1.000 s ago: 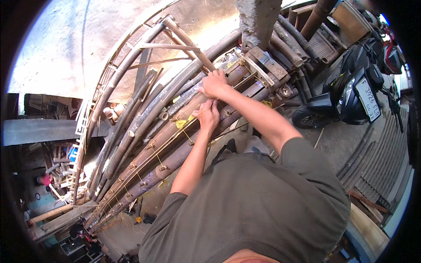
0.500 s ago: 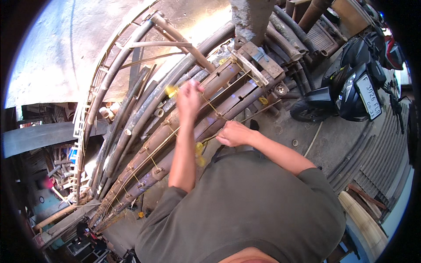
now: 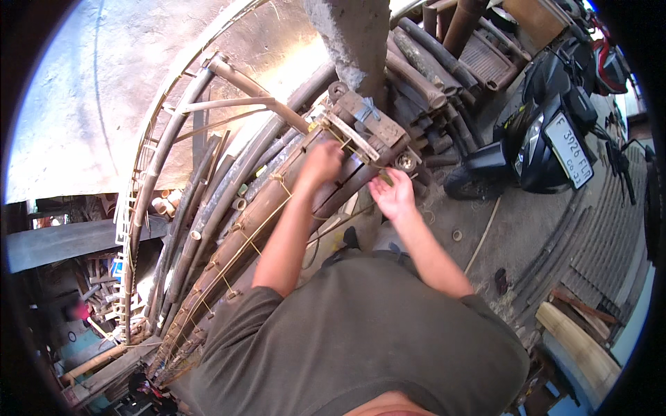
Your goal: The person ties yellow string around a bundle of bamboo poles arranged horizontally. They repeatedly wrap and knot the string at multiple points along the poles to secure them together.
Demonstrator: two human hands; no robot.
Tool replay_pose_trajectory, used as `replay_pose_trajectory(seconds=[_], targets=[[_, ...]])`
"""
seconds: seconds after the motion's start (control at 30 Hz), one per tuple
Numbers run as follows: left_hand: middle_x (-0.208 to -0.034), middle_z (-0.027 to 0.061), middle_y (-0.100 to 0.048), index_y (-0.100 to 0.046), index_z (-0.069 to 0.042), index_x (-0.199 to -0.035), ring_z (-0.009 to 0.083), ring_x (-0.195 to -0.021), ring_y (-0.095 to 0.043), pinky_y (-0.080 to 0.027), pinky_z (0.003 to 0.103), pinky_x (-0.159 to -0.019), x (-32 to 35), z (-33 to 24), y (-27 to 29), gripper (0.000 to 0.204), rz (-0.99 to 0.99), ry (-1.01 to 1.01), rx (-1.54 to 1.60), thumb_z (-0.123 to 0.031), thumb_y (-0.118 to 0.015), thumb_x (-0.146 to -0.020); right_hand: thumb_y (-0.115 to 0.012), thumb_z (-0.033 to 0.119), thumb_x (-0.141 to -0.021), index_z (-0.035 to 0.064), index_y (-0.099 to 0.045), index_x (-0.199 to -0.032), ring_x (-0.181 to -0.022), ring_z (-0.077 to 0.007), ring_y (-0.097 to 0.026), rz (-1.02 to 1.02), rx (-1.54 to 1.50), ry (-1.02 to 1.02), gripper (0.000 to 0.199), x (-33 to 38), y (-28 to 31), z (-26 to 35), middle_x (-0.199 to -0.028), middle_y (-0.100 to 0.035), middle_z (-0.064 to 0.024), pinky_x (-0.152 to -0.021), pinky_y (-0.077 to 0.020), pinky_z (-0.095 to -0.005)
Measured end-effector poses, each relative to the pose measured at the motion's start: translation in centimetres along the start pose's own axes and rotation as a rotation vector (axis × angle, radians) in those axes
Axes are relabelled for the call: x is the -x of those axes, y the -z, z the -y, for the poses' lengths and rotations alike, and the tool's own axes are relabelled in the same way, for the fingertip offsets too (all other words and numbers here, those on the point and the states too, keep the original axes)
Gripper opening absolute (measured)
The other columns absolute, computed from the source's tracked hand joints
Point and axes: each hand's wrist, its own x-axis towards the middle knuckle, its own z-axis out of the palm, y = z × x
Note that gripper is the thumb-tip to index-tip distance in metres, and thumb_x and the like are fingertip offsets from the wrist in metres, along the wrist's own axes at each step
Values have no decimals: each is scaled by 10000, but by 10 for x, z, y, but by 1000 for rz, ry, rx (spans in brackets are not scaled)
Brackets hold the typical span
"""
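Observation:
Two long brown bamboo poles (image 3: 258,202) lie side by side, with a thin yellowish cord (image 3: 261,231) laced along them. At their far end a pale wooden crossbar (image 3: 352,137) sits against a worn wooden block (image 3: 378,128). My left hand (image 3: 323,163) is closed over the poles just below the crossbar, fingers bent down; what it grips is hidden. Close by, my right hand (image 3: 395,195) is turned palm up beneath the right end of the crossbar, fingers apart. Its fingertips are near the pole, and I cannot tell whether they touch it.
A concrete post (image 3: 350,41) rises behind the block. More bamboo poles (image 3: 208,208) lean at the left beside a curved bamboo frame (image 3: 158,139). At the right stands a black motorbike (image 3: 538,156). Stacked bamboo (image 3: 430,76) lies at the back.
Both hands have moved to the far end, by the crossbar. My left hand came down from its raised position; my right hand left the cord, turned palm up and opened. The view has shifted.

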Motion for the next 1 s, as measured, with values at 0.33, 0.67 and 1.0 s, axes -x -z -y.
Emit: replay_pose_trajectory(seconds=[0.33,0.67,1.0], targets=[[-867,222,-667,-631,3,-1009,393,-849,-637,-447,476,-732,13,-8,-51,271,-313,47,-332,-233,-503,-974,-396,521,-967,115,-687,-1091,-980,-369,-616,1020,2256,738,515,-8,-221,-45,-1049,-665,-199,-893,-366,-631],[-820,144,-675,-642,-107,-919,350,-834,-636,-396,462,-740,10,-15,-52,190,-350,242,14,-248,-521,-957,-564,399,-921,5,-610,-737,-634,-270,-587,1535,2161,277,438,9,-149,44,-680,-619,-156,-619,-475,-413],[-757,95,-683,-680,-36,-959,207,-682,-636,-475,399,-632,-84,-48,49,257,-588,81,462,-241,-525,-972,-664,296,-848,31,-588,-705,-761,-346,-608,1189,1836,1121,310,26,-33,40,-711,-618,-135,-888,-483,-426]])
